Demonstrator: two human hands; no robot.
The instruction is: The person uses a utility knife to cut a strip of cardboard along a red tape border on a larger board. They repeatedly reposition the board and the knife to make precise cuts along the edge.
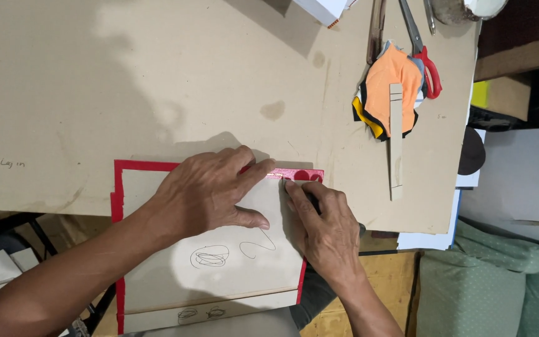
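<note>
A beige cardboard template with pen scribbles lies on a red sheet at the near edge of the table. My left hand presses flat on the template, fingers spread, index fingertip at the top edge. My right hand grips a dark pen-like tool, its tip at the template's upper right corner against the red sheet.
A brown cardboard-covered table fills the view. At the far right lie a stack of orange, yellow and black cut pieces, a narrow cardboard strip and red-handled scissors. Green dotted cloth lies below right.
</note>
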